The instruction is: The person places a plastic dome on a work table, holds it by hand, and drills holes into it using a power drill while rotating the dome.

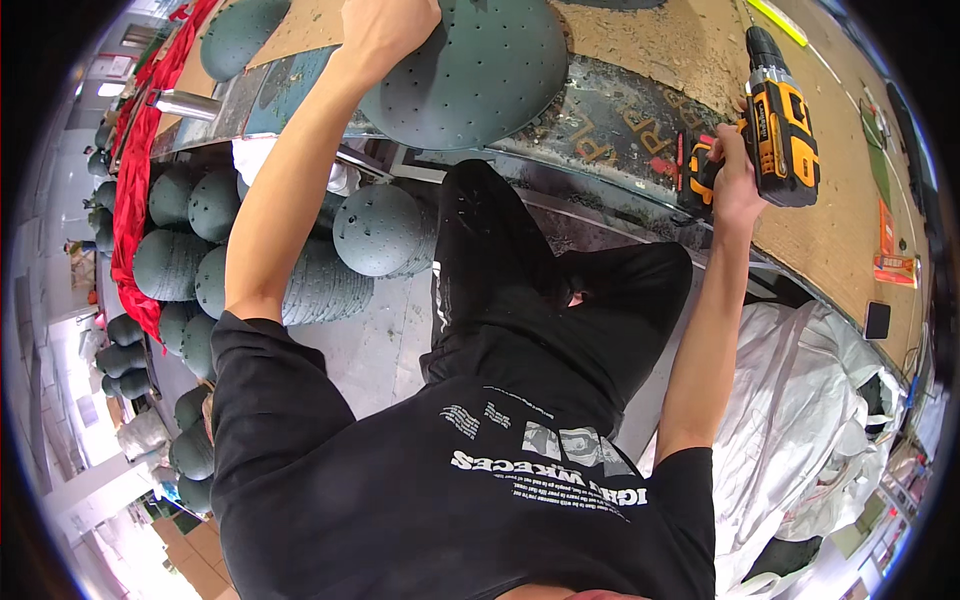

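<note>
Left hand [392,28] and perforated dome [480,85] cut off by top edge

The head camera is looking steeply down from the wearer's head, its wide fisheye lens bending straight edges toward a dark round rim. The black shirt [380,490] is filling the view at six o'clock, nearest the lens, while the surface [845,240] is arcing farther off from eleven to three o'clock. The upper edge is cropping the left hand [388,32] at eleven; the right hand [737,182] is appearing at two.
</note>
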Action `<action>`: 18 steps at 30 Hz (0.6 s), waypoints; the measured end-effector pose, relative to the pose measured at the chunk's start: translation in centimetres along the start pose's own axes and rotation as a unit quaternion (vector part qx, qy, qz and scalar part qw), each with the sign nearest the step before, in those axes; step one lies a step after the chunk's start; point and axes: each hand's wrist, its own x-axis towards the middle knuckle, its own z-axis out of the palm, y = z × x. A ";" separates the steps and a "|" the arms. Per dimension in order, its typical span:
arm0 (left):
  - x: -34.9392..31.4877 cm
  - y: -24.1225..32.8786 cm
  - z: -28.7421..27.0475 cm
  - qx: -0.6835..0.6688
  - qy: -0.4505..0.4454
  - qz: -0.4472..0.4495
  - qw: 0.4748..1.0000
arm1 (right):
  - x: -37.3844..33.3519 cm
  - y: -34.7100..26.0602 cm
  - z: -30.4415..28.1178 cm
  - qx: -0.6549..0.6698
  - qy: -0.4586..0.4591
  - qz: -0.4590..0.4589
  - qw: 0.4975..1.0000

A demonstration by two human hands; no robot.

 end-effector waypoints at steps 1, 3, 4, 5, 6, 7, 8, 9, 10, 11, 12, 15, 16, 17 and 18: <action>0.2 -0.2 -0.1 0.000 -0.001 -0.001 1.000 | 0.0 -0.1 0.2 0.000 -0.001 0.001 1.000; 0.8 -0.7 -0.5 -0.048 -0.068 -0.042 0.996 | -0.1 -0.2 0.4 0.014 0.017 0.014 1.000; 1.4 -0.8 -0.7 -0.049 -0.069 -0.043 0.995 | -0.2 -0.3 0.5 0.013 0.017 0.015 1.000; 2.1 -0.8 -0.9 -0.075 -0.070 -0.040 0.994 | -0.2 -0.4 0.5 0.016 0.021 0.016 1.000; 2.7 -0.9 -0.9 -0.102 -0.071 -0.038 0.992 | -0.2 -0.4 0.5 0.020 0.025 0.018 0.999; 3.1 -1.0 -0.6 -0.102 -0.072 -0.038 0.991 | -0.2 -0.5 0.5 0.019 0.024 0.018 0.999; 3.6 -1.2 -0.2 -0.140 -0.058 -0.017 0.988 | -0.2 -0.7 0.6 0.024 0.020 0.015 0.999; 4.0 -1.4 0.1 -0.177 -0.045 0.005 0.983 | -0.2 -0.8 0.8 0.029 0.017 0.012 0.999; 4.4 -1.2 0.8 -0.178 -0.045 0.004 0.983 | -0.2 -0.7 0.7 0.027 0.018 0.015 0.999; 4.8 -1.0 1.4 -0.208 -0.085 -0.001 0.974 | -0.2 -0.6 0.7 0.027 0.017 0.016 0.999; 5.0 -1.0 1.9 -0.237 -0.124 -0.007 0.963 | -0.3 -0.5 0.7 0.033 0.015 0.016 0.999; 5.1 -0.6 2.9 -0.222 -0.160 -0.016 0.962 | -0.1 0.3 0.3 0.014 0.007 0.012 1.000; 5.1 -0.6 2.9 -0.216 -0.164 -0.017 0.962 | -0.1 0.3 0.4 -0.011 -0.003 0.005 1.000; 5.0 -0.7 2.9 -0.217 -0.148 -0.020 0.965 | -0.1 0.3 0.4 -0.003 -0.005 0.009 1.000; 5.0 -0.9 2.9 -0.216 -0.132 -0.023 0.967 | -0.1 0.2 0.4 0.008 0.005 0.015 1.000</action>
